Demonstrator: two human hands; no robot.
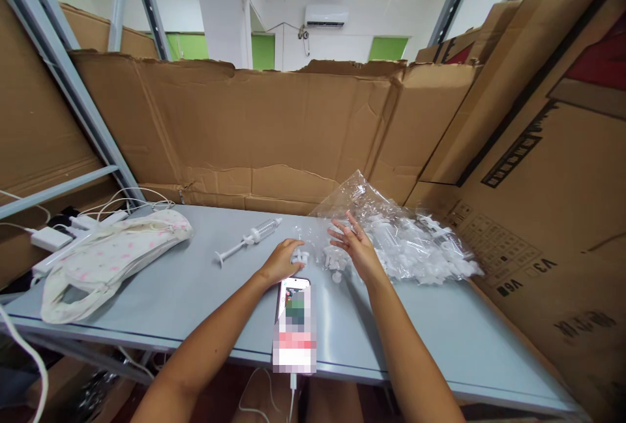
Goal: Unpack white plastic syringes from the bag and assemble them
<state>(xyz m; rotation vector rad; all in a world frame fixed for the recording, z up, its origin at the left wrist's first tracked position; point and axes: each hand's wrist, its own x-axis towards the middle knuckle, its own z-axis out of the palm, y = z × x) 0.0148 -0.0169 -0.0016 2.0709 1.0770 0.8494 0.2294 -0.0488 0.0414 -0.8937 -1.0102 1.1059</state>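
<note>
My left hand (282, 261) rests low over the tabletop with its fingers and thumb curled around small white plastic fittings (302, 257). Just right of centre, my right hand (358, 247) is raised with its fingers spread and nothing in it. Beneath and beside it lie more loose white fittings (336, 260), partly hidden by the fingers. A large clear plastic bag (415, 250) full of white plastic parts spreads out to the right. Left of my left hand lies a clear syringe-like tube (249, 240) with a white plunger.
A phone (295, 325) with a cable plugged in lies at the front edge of the grey table (205, 306). On the left are a white pink-spotted cloth bag (117, 250) and a power strip with chargers (53, 238). Cardboard walls (274, 123) enclose the back and sides.
</note>
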